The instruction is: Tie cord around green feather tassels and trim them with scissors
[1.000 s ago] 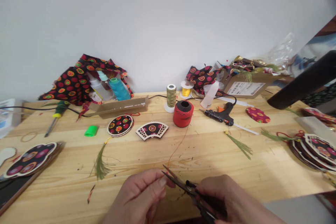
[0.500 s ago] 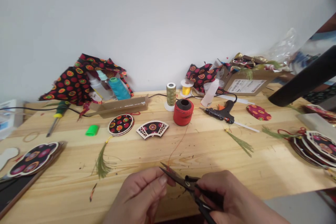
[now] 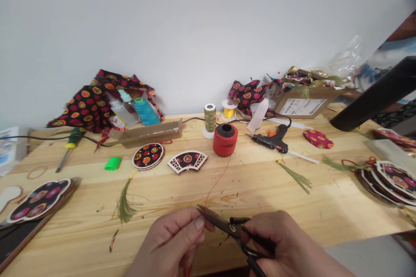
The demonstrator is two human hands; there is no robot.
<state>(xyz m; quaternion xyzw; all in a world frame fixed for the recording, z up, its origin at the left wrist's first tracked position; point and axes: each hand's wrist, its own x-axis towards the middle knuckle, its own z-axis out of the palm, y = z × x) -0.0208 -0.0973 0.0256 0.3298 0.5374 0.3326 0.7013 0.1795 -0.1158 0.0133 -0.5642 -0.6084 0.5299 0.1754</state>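
My left hand (image 3: 177,240) pinches a thin red thread (image 3: 214,184) between thumb and fingers near the table's front edge. That thread runs up to a red spool (image 3: 225,140) standing mid-table, and red strands hang below the hand. A pair of black scissors (image 3: 232,228) is in my right hand (image 3: 276,240), fingers wrapped round the handles. Its blades lie across the thread at my left fingertips and look nearly closed. Just beyond the hands rests a fan-shaped ornament (image 3: 187,161) with a pale wooden frame and patterned fabric.
A round ornament (image 3: 148,156) with a green tassel (image 3: 126,201) lies left, near a green cap (image 3: 112,163) and a screwdriver (image 3: 69,149). A black glue gun (image 3: 271,139) sits right of the spool. Stacked ornaments (image 3: 390,181) occupy the right edge, a filled cardboard box (image 3: 303,106) behind.
The scissor blades have drawn closer together across the thread. Both hands stay in nearly the same place, and the view has shifted slightly.
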